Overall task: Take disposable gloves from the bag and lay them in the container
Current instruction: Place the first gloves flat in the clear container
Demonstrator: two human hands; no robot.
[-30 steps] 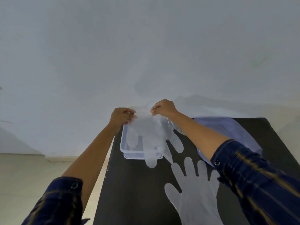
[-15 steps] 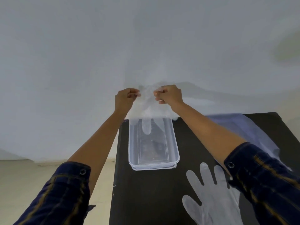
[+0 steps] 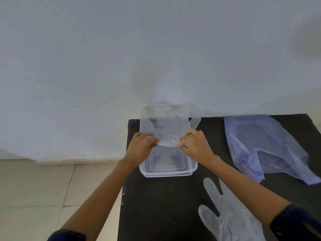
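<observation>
Both hands are pinched shut on the cuff end of a clear disposable glove [image 3: 169, 126]: the left hand [image 3: 141, 146] grips its left corner and the right hand [image 3: 195, 145] its right corner, holding the cuff taut above the middle of the clear plastic container [image 3: 191, 168]. The glove's fingers stretch away over the far end of the container, and one of them appears to hang out past the far right rim. To lay it well, I would judge that the hands should draw the film a little toward the near end, so the stray finger clears the rim, then lower the cuff flat and release both corners together; the film is light and clingy, so letting go unevenly would likely leave it bunched or stuck to a hand. The container sits at the far left corner of the black surface [image 3: 161, 206], its left wall close to the surface's left edge with the tiled floor [image 3: 38, 192] below, so sideways tugs toward that side are best avoided. To the right there is open black surface before the bluish plastic bag [image 3: 267, 145], which lies well apart. A second clear glove [image 3: 231, 218] lies flat near the front, under the right forearm, clear of the container.
</observation>
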